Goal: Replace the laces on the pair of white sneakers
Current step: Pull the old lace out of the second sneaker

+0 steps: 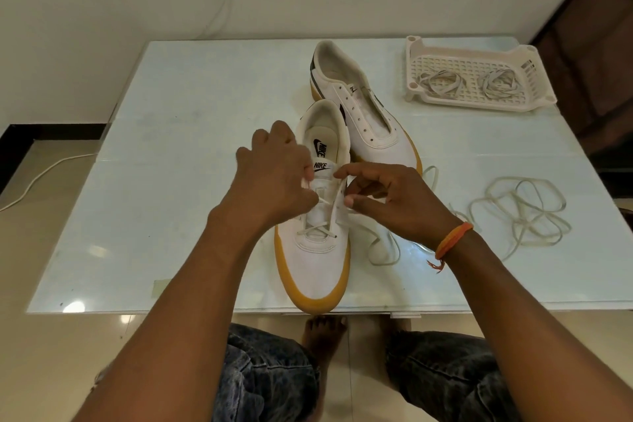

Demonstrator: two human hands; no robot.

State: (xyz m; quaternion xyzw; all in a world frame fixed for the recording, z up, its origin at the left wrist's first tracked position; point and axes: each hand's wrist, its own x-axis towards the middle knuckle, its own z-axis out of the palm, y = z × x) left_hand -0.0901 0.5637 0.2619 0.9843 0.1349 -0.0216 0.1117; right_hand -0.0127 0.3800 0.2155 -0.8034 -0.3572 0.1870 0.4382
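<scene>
Head view: the near sneaker [313, 250] sits at the tabletop's [171, 106] front edge, toe just over it — a hard tug could drag it off. Left hand [274, 178] and right hand [394, 197] each pinch the lace [337, 202] at the upper eyelets, fingers curled; unequal pulls may leave uneven ends, and the slack by the right wrist could snag. The far sneaker [363, 106] lies unlaced, touching the near one. A loose lace [520, 212] lies toward the right edge, a basket [479, 75] in the far right corner; the left half lies open.
</scene>
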